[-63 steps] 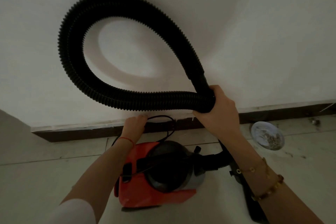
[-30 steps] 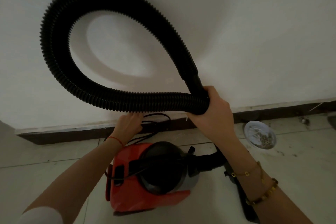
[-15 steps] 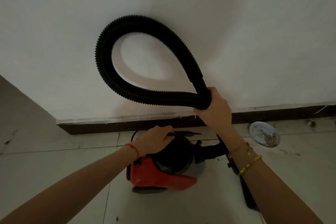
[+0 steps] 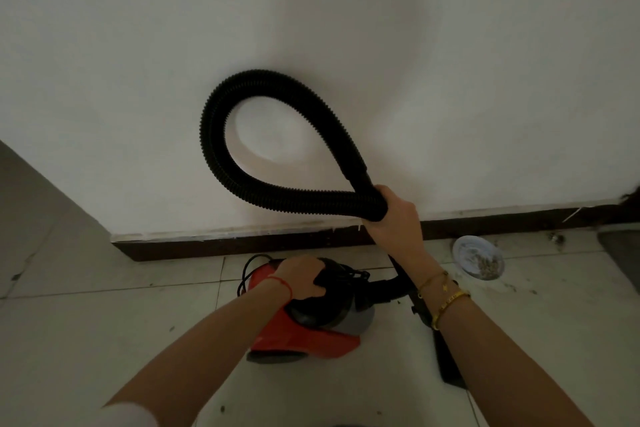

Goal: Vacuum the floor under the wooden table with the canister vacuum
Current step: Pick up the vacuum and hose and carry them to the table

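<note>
A red and black canister vacuum (image 4: 304, 333) sits on the pale tiled floor close to the wall. My left hand (image 4: 303, 276) is closed on the black top of the canister. My right hand (image 4: 394, 215) grips the black ribbed hose (image 4: 221, 156) where two runs of it cross, holding up a big loop in front of the white wall. From the canister's front the hose runs right and down to a black nozzle (image 4: 446, 360) under my right forearm. A black power cord (image 4: 244, 274) curls behind the canister. The wooden table is out of view.
A dark skirting board (image 4: 207, 246) runs along the foot of the white wall. A small round dish (image 4: 478, 262) with bits in it lies on the floor at the right. Dirt specks dot the tiles. A grey wall face (image 4: 31, 211) is at the left.
My left hand left the cord behind the vacuum and closed on the canister's top. The view pulled back, so the hose loop looks smaller. My right hand kept its grip.
</note>
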`<action>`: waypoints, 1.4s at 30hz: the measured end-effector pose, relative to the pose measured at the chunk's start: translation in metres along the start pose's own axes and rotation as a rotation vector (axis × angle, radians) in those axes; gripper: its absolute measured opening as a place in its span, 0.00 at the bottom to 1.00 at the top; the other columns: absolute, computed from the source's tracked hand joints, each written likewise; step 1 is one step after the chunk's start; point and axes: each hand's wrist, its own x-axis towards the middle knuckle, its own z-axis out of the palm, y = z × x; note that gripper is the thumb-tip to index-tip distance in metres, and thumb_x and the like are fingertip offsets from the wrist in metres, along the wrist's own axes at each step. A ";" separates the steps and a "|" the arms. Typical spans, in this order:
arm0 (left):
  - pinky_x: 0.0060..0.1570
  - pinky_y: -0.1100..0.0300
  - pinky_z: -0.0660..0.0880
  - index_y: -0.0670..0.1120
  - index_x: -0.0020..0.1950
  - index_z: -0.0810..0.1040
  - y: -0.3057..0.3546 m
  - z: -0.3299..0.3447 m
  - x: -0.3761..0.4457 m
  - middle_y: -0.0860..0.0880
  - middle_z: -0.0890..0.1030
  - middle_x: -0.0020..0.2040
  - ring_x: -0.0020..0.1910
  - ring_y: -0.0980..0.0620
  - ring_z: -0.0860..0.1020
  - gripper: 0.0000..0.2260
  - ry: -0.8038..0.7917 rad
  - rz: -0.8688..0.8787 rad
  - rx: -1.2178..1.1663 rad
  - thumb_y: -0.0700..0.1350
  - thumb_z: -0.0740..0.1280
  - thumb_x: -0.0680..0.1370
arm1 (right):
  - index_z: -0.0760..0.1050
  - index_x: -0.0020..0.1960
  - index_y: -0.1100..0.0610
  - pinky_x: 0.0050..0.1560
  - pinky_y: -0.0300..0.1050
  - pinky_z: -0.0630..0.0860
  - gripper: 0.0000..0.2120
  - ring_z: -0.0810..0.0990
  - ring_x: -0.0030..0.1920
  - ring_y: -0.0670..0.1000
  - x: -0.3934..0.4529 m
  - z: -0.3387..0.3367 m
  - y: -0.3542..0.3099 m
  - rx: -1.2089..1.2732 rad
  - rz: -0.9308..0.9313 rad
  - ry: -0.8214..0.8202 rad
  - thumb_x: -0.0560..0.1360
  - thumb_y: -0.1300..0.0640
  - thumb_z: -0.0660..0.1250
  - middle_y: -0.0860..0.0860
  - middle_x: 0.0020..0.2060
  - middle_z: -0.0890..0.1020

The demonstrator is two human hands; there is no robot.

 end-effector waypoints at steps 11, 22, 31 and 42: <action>0.61 0.52 0.72 0.44 0.74 0.63 0.041 -0.099 -0.101 0.42 0.73 0.66 0.62 0.44 0.74 0.25 -0.054 -0.023 -0.024 0.49 0.63 0.79 | 0.76 0.61 0.59 0.46 0.41 0.76 0.20 0.80 0.45 0.48 -0.008 -0.112 -0.105 0.088 0.105 0.031 0.70 0.63 0.73 0.54 0.47 0.84; 0.55 0.52 0.75 0.44 0.67 0.69 0.127 -0.341 -0.278 0.44 0.78 0.58 0.57 0.44 0.78 0.19 0.014 0.081 -0.017 0.49 0.65 0.78 | 0.77 0.59 0.56 0.44 0.36 0.77 0.20 0.80 0.39 0.45 0.014 -0.338 -0.339 0.056 0.175 0.105 0.68 0.64 0.72 0.49 0.40 0.83; 0.58 0.51 0.74 0.44 0.66 0.71 0.187 -0.451 -0.362 0.44 0.78 0.59 0.57 0.44 0.77 0.19 0.002 0.213 -0.051 0.48 0.66 0.77 | 0.77 0.59 0.56 0.43 0.22 0.71 0.19 0.77 0.38 0.36 -0.010 -0.464 -0.447 0.017 0.269 0.256 0.69 0.63 0.74 0.42 0.38 0.79; 0.60 0.54 0.72 0.44 0.67 0.72 0.267 -0.463 -0.384 0.45 0.78 0.61 0.60 0.46 0.76 0.19 -0.041 0.475 0.025 0.46 0.67 0.76 | 0.77 0.56 0.51 0.40 0.37 0.76 0.19 0.79 0.37 0.42 -0.111 -0.537 -0.471 -0.049 0.367 0.535 0.67 0.64 0.73 0.41 0.36 0.79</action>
